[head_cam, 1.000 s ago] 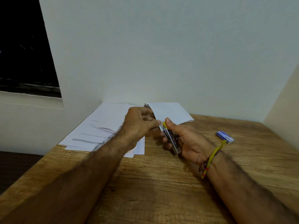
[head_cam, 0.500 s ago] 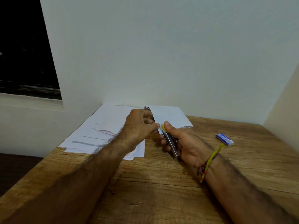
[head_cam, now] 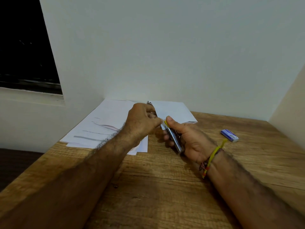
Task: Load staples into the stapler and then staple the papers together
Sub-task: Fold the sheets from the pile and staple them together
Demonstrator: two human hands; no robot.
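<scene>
Wooden bench (head_cam: 165, 187), frame centre: the right hand (head_cam: 189, 139) grips a slim metal stapler (head_cam: 175, 139) while the left hand (head_cam: 142, 123) pinches its yellow-tipped front end, white papers (head_cam: 102, 123) behind.

Stapler (head_cam: 175, 139) held off the desk, papers (head_cam: 105, 123) flat at the back left.
Stapler: slim grey metal body, yellow tip at the far end, lying lengthwise in the right hand (head_cam: 189, 142), tip pointing away. Left hand (head_cam: 142, 123) pinches at that tip. Papers: loose white overlapping sheets against the wall. Small blue-white staple box (head_cam: 229, 135) lies apart, right.
</scene>
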